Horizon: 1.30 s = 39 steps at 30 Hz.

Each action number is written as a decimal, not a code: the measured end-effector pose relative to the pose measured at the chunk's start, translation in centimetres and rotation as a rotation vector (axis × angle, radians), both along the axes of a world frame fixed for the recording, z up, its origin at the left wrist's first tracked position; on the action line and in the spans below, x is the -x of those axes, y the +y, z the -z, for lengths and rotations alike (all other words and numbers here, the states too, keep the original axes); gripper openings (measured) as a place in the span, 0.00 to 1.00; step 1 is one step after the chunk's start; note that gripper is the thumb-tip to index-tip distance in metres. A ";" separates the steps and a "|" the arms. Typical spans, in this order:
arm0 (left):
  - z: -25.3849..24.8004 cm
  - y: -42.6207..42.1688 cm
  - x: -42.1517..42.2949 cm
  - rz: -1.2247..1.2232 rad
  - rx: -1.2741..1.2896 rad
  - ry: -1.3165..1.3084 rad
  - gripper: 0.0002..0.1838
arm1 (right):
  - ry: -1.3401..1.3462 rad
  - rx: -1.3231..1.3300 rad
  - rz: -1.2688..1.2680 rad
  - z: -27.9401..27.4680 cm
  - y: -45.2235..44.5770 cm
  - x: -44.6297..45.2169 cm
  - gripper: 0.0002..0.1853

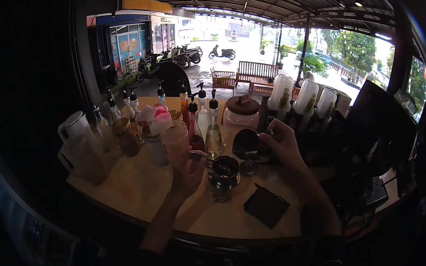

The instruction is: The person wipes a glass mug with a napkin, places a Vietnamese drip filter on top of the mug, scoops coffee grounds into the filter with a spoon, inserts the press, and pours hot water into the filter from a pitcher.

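My right hand (281,139) grips a dark metal pitcher (245,144) by its handle, tilted with its mouth towards me. Below it and to the left, a small metal pot (224,171) sits over a glass vessel (222,195) on the counter. My left hand (190,174) is closed on the pot's handle, right beside a clear cup (176,143); whether that hand touches the cup I cannot tell. A small round dish (248,168) lies just right of the pot, and a folded dark cloth (266,205) lies nearer the counter's front.
Pump bottles (212,133) stand behind the pot, with a wooden-lidded jar (242,114) beside them. Stacked plastic cups (305,97) are at the back right. Pale jugs (83,150) and a gold-lidded jar (125,137) stand left on the wooden counter (123,195). A dark monitor (370,117) is right.
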<state>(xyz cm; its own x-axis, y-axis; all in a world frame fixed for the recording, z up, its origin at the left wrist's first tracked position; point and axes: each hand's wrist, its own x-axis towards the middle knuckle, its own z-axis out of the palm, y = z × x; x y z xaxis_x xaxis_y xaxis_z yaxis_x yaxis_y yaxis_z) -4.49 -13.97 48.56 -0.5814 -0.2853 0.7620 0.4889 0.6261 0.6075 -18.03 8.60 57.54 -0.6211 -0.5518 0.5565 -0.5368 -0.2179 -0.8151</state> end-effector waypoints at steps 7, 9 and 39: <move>0.0 -0.3 0.1 0.002 0.058 -0.018 0.05 | 0.178 -0.158 0.037 -1.1 -2.3 -0.3 0.10; -0.1 -0.3 -0.1 0.017 0.041 -0.024 0.05 | 0.225 -0.182 0.056 -1.4 -2.6 -0.6 0.11; -1.2 -0.4 -0.1 -0.071 0.244 0.048 0.05 | 0.406 -0.391 0.119 -3.8 -2.9 -2.3 0.12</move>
<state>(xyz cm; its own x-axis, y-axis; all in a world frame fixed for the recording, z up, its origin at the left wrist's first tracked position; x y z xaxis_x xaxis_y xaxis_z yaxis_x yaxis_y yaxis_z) -4.36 -14.35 49.73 -0.5282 -0.1283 0.8394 0.4631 0.7850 0.4114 -15.78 5.72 61.35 -0.4711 -0.7038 0.5317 -0.8257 0.1399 -0.5464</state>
